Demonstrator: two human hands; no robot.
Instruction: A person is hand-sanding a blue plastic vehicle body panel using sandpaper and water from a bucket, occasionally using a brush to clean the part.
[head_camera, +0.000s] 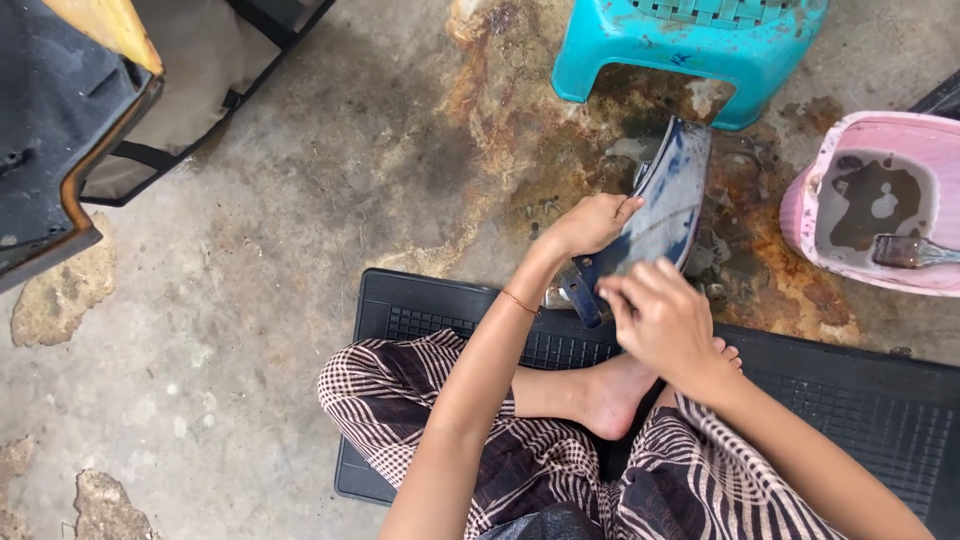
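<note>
A curved dark-blue panel (672, 195), scuffed pale grey along its face, stands on edge on the stained concrete in front of me. My left hand (590, 222) grips its left edge and holds it upright. My right hand (662, 322) presses on the panel's lower end, fingers bent; whether something small is under the fingers I cannot tell. I sit cross-legged in checked trousers, one bare foot (610, 395) under my right hand.
A black rubber mat (880, 405) lies under me. A turquoise plastic stool (690, 45) stands behind the panel. At right, a pink basin (815, 190) holds dirty liquid and a brush (905, 252). A black and yellow vehicle part (60, 130) fills the top left.
</note>
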